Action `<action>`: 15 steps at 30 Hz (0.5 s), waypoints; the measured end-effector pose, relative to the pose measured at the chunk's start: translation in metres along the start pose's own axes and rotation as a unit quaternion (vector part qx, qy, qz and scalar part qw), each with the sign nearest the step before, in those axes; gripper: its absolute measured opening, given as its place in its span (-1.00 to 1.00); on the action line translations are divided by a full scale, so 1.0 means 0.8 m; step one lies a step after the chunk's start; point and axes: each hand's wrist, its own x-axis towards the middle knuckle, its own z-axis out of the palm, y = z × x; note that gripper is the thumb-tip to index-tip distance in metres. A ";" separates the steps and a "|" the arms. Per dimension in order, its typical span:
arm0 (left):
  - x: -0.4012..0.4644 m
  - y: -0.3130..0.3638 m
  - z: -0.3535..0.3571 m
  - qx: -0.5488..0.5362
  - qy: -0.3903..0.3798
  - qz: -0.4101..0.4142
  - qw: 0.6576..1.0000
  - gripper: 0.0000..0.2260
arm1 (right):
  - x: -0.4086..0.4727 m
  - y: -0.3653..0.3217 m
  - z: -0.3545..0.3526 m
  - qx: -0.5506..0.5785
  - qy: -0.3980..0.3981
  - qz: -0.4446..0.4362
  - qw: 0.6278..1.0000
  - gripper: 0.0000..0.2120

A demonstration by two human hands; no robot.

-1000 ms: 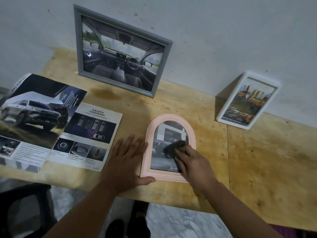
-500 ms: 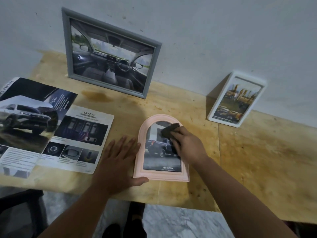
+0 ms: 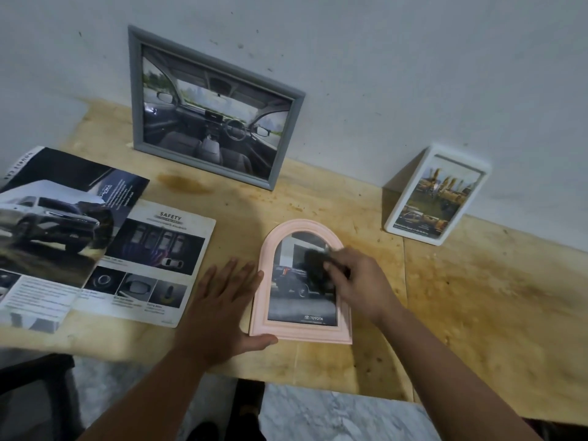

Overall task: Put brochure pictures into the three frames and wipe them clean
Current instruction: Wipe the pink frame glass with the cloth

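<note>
Your left hand [image 3: 222, 305] lies flat on the table [image 3: 477, 313], fingers straight and spread, its thumb along the bottom left corner of the pink frame [image 3: 264, 281] and its fingertips beside the frame's left edge. Your right hand [image 3: 359, 281] reaches in from the right with the wrist low and the fingers curled around a dark cloth [image 3: 315, 265], pressing it on the glass in the upper half of the arch. The pink frame lies flat near the table's front edge, a car picture inside. The grey frame [image 3: 135, 90] and white frame [image 3: 436, 240] lean against the wall, both filled. The brochure [image 3: 95, 237] lies open at your left.
</note>
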 end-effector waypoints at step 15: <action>-0.001 0.001 0.002 -0.003 0.006 -0.004 1.000 0.02 | -0.025 -0.020 0.002 -0.173 -0.112 0.071 0.976 -0.73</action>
